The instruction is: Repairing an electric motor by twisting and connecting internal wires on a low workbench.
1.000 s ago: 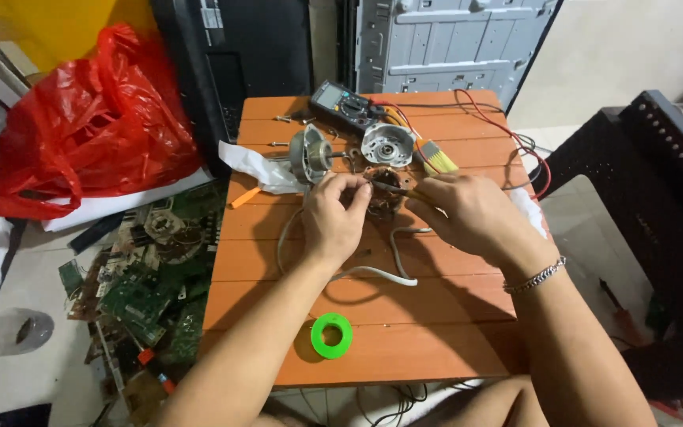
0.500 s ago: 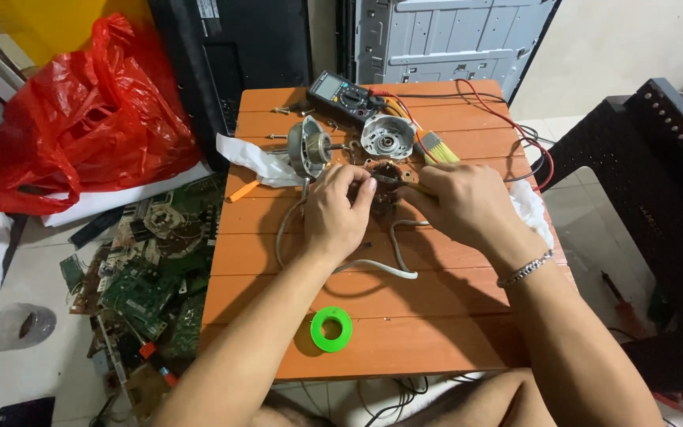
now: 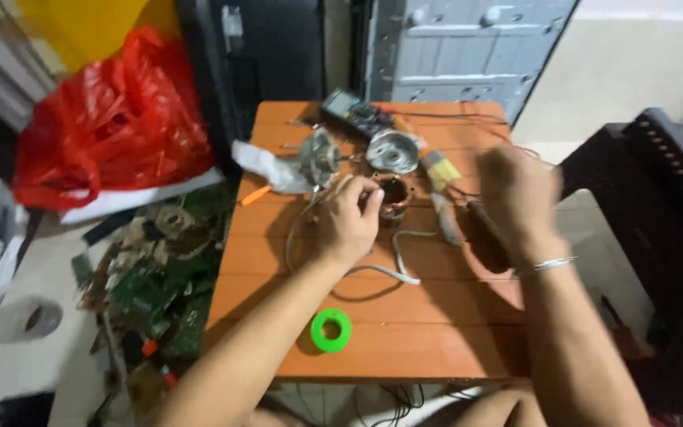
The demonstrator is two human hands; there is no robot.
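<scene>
Our left hand (image 3: 351, 221) is closed around the motor stator (image 3: 393, 199), a round core with copper windings that rests on the orange worktop (image 3: 436, 332) just behind the fingers. Our right hand (image 3: 518, 198) is raised above the right side of the worktop and blurred; we cannot tell whether it is open or grips anything. A dark tool handle (image 3: 488, 233) lies beneath it.

A grey cable (image 3: 401, 265) runs from the stator and loops toward us along the worktop. Behind the stator stand two metal end housings (image 3: 393, 150), with a crumpled white cloth (image 3: 266, 168) to their left and a yellow-tipped tool (image 3: 442, 170) to their right. A multimeter (image 3: 355, 113) lies at the far edge. A green tape roll (image 3: 331, 330) sits well apart, near our edge.

To do this step well, in our judgement:
- Keep the stator flat on the worktop, steadied by the left hand.
- Hold it by the core, not by the windings.
- Keep the cable slack, clear of the working hand.

Circuit boards (image 3: 160, 285) and a red plastic bag (image 3: 112, 126) lie on the floor to the left.
</scene>
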